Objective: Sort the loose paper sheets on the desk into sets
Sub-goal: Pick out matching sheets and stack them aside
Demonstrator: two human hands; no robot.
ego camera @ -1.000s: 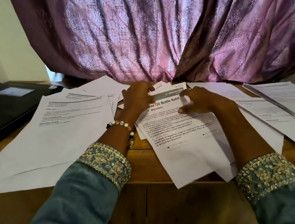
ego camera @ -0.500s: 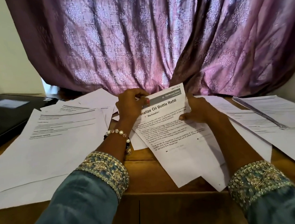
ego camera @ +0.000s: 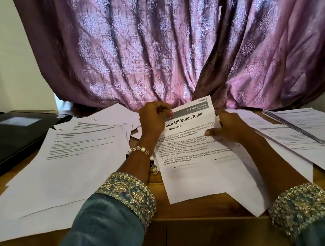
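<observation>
Far left there's a black flat device (ego camera: 7, 138) sitting on the wooden worktop (ego camera: 198, 209), same spot as before. Next to it is a big spread of printed sheets (ego camera: 71, 169) fanned across the left half, overlapping each other and hanging a bit over the near edge; they haven't moved. Then the left hand (ego camera: 153, 117), beaded bracelet (ego camera: 140, 150) on the wrist and a teal sleeve with gold trim (ego camera: 125, 191), has its grip pinched on the top left edge of the "Oil Bottle Refill" sheet (ego camera: 193, 151), thumb on the front. A second ago that sheet was lying pretty much flat on the pile with both hands resting on it; now its top end is tipped up toward the curtain (ego camera: 168, 41) while the bottom end still rests on the worktop and pokes past the front edge. More white paper (ego camera: 254, 193) shows under it, can't tell how many pages. The right hand (ego camera: 227, 127) holds the sheet's right edge, fingers curled behind and thumb across the printed side, a bit higher up than half a second back. Right of that, another batch of pages (ego camera: 293, 140) lies flat, and at the far right a neater stack (ego camera: 320, 125) sits on top of those, unchanged.
</observation>
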